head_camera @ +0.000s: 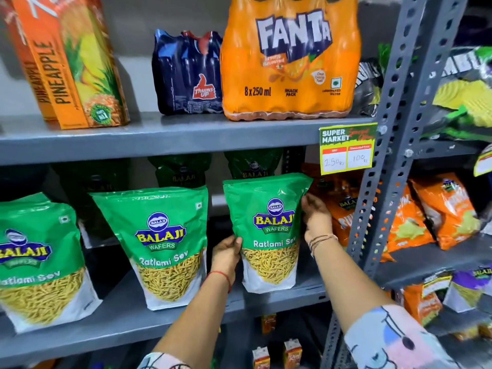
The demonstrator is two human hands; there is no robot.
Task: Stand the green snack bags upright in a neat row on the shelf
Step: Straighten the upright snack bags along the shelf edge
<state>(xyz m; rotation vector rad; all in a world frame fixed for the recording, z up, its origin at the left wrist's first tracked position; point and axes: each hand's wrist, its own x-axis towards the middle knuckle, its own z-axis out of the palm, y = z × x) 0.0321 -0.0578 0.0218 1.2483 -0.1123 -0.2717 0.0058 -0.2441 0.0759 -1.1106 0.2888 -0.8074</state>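
Three green snack bags stand upright along the front of the grey middle shelf (pixel 127 318). The left bag (pixel 34 262) is cut off by the frame edge. The middle bag (pixel 165 243) leans slightly. The right bag (pixel 269 230) is held from both sides: my left hand (pixel 226 255) grips its lower left edge and my right hand (pixel 316 217) presses its right edge. The bag's base rests on the shelf. Darker green bags (pixel 183 171) stand in shadow behind the front row.
A perforated grey upright post (pixel 383 166) stands just right of my right hand, with orange snack bags (pixel 415 222) beyond it. The shelf above carries a pineapple juice carton (pixel 69 62), a dark cola pack (pixel 189 73) and an orange Fanta pack (pixel 290 59). A price tag (pixel 347 149) hangs there.
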